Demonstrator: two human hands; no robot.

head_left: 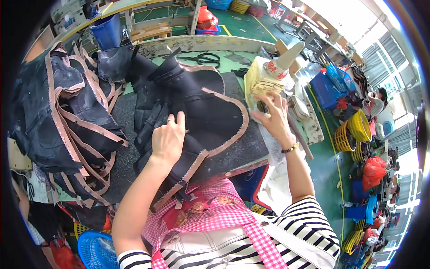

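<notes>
Crowded table (233,157), left hand (168,139) pressing black piece (210,112)

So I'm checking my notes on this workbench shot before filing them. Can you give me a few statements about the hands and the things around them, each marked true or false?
1. The left hand rests on a black piece with tan edging. True.
2. The right hand holds the scissors. False: the scissors lie untouched at the far side of the table; the hand reaches to a yellowish container.
3. The right wrist wears a bracelet. True.
4. The stack of black pieces lies to the person's right. False: it lies to the left.
</notes>
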